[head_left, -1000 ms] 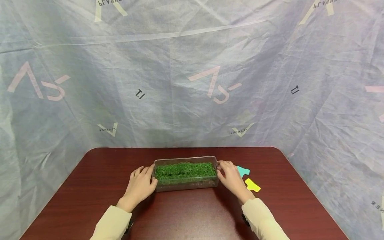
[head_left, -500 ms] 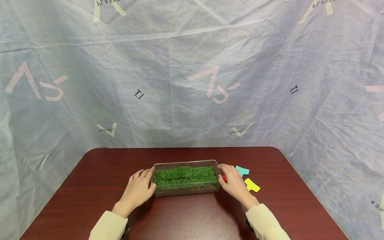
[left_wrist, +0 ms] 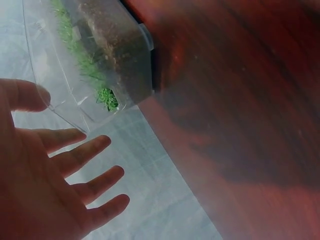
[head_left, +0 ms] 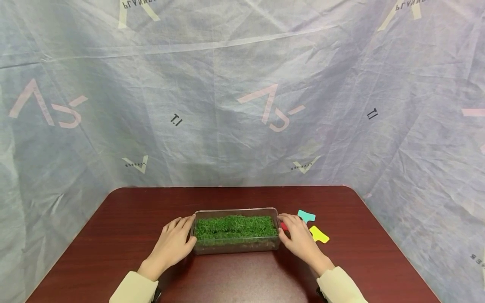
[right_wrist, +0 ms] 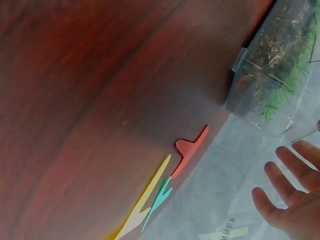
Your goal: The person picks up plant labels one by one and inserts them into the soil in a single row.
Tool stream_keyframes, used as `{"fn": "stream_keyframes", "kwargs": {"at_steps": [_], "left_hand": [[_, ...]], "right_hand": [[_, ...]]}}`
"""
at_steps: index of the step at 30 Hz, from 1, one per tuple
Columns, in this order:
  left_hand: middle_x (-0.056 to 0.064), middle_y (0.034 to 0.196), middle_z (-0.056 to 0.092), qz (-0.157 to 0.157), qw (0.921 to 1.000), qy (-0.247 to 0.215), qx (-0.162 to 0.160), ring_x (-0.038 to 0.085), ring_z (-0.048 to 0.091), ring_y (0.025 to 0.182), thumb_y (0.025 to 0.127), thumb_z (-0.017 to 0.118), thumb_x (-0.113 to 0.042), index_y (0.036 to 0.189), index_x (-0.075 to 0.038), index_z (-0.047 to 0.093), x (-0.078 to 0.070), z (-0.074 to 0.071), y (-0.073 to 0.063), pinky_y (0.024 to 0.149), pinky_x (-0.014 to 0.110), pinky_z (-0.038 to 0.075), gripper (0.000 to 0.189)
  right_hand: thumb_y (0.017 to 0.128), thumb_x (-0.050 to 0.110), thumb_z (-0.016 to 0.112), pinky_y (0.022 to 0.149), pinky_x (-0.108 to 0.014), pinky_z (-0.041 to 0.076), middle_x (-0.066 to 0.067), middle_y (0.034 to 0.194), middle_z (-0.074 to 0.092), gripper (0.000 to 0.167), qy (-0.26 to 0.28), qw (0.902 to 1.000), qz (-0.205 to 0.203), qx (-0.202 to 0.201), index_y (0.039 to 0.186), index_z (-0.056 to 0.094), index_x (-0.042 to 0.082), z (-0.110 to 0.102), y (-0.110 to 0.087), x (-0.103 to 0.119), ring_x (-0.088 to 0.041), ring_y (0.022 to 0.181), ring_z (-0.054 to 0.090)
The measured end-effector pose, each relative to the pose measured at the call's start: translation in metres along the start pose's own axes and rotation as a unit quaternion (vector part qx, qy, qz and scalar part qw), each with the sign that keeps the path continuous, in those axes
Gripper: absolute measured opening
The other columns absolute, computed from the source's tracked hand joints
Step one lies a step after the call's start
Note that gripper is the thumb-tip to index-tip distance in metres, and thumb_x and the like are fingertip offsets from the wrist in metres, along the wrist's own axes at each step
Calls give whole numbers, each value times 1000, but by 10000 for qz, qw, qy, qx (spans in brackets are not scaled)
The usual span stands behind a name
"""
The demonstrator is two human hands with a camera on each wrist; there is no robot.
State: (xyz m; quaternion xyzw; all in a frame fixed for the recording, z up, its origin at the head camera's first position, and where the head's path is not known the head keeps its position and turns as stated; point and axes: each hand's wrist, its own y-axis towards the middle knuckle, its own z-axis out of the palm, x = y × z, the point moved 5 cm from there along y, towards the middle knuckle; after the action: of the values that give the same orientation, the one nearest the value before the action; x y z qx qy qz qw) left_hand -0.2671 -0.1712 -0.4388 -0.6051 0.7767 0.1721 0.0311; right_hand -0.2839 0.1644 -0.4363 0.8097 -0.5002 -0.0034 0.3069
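A clear plastic box [head_left: 238,247] stands on the table between my hands. It holds a bed of green grass [head_left: 235,226], and brown soil [left_wrist: 117,42] shows through its wall in the left wrist view. My left hand [head_left: 172,242] lies at the box's left end, thumb and forefinger at the rim, the other fingers extended and spread. At the opposite end, my right hand [head_left: 301,240] touches the box near the rim with its fingertips, fingers also extended. Just past the right hand lies a red T-shaped tag [right_wrist: 187,150], partly covered by that hand in the head view.
A turquoise T-shaped tag [head_left: 307,216] and a yellow one [head_left: 319,235] lie on the table to the right of my right hand. The dark red wooden table [head_left: 235,277] is bounded at its far side by a grey printed cloth [head_left: 219,147].
The grass box has come closer to me across the table, both hands moving back along with it. The red tag, first hidden, now shows beside the right hand.
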Motion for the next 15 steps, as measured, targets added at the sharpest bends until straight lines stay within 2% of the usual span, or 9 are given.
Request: {"fn": "stream_keyframes", "kwargs": {"at_steps": [15], "left_hand": [[11, 138, 44, 35, 9998, -17, 173, 38, 37, 127, 88, 53, -29, 138, -9, 41, -4, -6, -11, 100, 59, 28, 55]], "right_hand": [[83, 13, 62, 83, -51, 42, -8, 116, 60, 31, -158, 9998, -137, -29, 113, 61, 7, -6, -11, 9, -27, 108, 53]]}}
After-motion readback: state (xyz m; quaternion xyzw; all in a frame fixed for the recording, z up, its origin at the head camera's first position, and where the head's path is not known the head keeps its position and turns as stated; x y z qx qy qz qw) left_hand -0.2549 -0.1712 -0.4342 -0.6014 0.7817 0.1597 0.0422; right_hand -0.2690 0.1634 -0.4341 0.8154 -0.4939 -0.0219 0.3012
